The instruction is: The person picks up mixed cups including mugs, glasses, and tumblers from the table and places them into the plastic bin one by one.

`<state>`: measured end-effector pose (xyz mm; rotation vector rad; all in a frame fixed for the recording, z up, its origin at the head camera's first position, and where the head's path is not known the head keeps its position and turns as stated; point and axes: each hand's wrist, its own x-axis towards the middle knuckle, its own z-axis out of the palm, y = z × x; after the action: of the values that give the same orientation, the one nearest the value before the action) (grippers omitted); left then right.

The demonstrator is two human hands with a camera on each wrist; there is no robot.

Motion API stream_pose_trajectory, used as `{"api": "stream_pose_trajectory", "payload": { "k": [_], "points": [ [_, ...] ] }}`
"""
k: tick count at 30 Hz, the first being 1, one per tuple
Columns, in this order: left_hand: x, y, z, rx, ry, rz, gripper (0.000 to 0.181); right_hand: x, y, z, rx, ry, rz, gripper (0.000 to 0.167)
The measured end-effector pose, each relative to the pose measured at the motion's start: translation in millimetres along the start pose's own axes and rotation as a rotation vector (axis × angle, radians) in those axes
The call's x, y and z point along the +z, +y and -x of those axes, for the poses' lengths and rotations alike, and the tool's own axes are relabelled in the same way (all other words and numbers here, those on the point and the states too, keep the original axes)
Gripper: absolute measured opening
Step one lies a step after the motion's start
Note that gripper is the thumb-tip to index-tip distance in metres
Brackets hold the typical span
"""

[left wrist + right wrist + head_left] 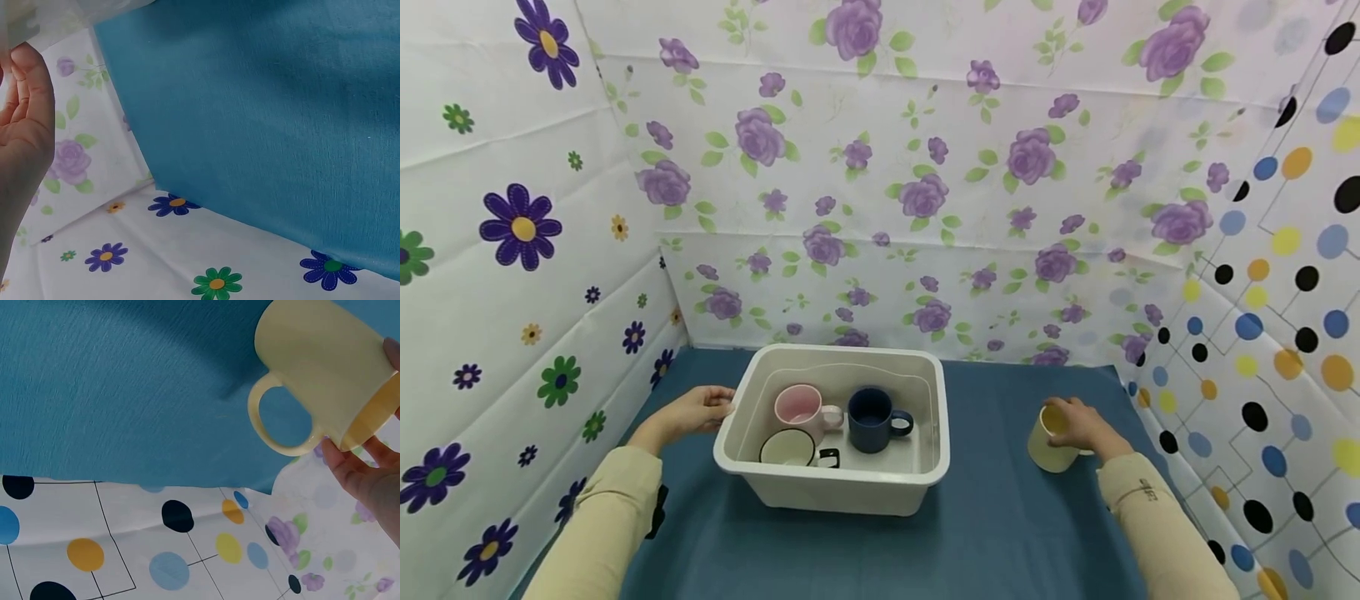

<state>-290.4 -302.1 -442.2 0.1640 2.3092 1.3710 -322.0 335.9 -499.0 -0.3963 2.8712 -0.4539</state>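
My right hand point(1081, 425) grips a pale yellow mug point(1045, 450) by its rim, at the right side of the table. In the right wrist view the yellow mug point(325, 356) is tilted, with its handle free of the fingers point(353, 472). The left hand point(696, 412) pinches the left rim of a white plastic tub point(842, 492). Inside the tub are a pink mug point(797, 407), a dark blue mug point(870, 425) and a cream mug point(786, 448) with a black rim, partly hidden by the front wall.
A blue cloth point(985, 533) covers the table. Flowered sheeting point(880, 200) hangs behind it and on the left, and dotted sheeting point(1262, 367) stands close to the right arm. A small black object point(657, 512) shows beside the left sleeve.
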Motion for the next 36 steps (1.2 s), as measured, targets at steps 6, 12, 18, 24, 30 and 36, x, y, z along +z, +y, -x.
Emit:
{"api": "stream_pose_trajectory", "payload": {
  "k": [6, 12, 18, 24, 30, 36],
  "points": [
    [-8.6, -11.1, -7.4, 0.084, -0.058, 0.040, 0.059, 2, -1, 0.7, 0.018, 0.028, 0.025, 0.067],
    [-3.3, -7.9, -3.1, 0.026, -0.020, 0.035, 0.059, 5, -9, 1.3, 0.021, 0.020, 0.033, 0.066],
    [4.9, 0.2, -1.2, -0.015, 0.010, 0.016, 0.050, 3, -15, 4.3, 0.023, 0.015, 0.030, 0.066],
    [4.0, -2.4, -2.6, -0.013, 0.003, 0.018, 0.050, 0, -17, 7.4, 0.018, 0.017, 0.033, 0.067],
    [2.4, -1.8, -1.5, -0.003, -0.006, -0.002, 0.051, -7, -19, 8.4, 0.025, 0.022, 0.096, 0.068],
    [-0.8, -0.5, -0.5, -0.007, 0.001, 0.007, 0.053, -15, -27, 8.3, -0.003, 0.011, 0.093, 0.069]
  ]
}}
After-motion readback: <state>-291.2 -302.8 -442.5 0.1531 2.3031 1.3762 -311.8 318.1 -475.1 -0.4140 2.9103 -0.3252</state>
